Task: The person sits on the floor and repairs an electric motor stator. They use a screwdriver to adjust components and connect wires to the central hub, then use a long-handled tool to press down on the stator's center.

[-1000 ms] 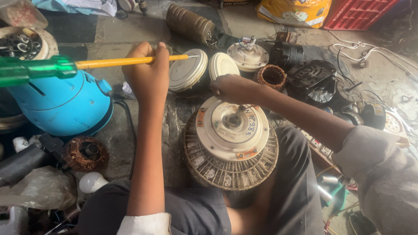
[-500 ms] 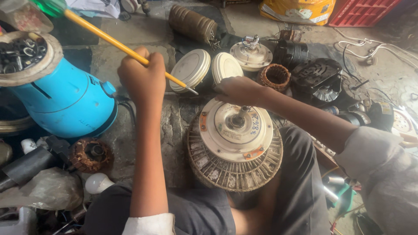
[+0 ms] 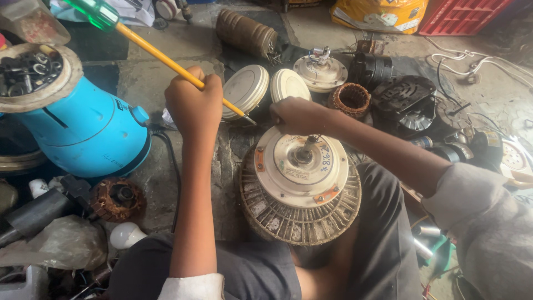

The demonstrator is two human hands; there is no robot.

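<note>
Left hand gripping yellow screwdriver, right hand on fan motor

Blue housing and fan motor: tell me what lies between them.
In the head view, the left forearm crosses between the blue housing and the fan motor, over bare stone floor and a black cable.

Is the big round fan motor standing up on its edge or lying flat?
Lying flat. The fan motor rests on the person's lap, round face and centre shaft pointing up, right hand on its far rim.
</note>
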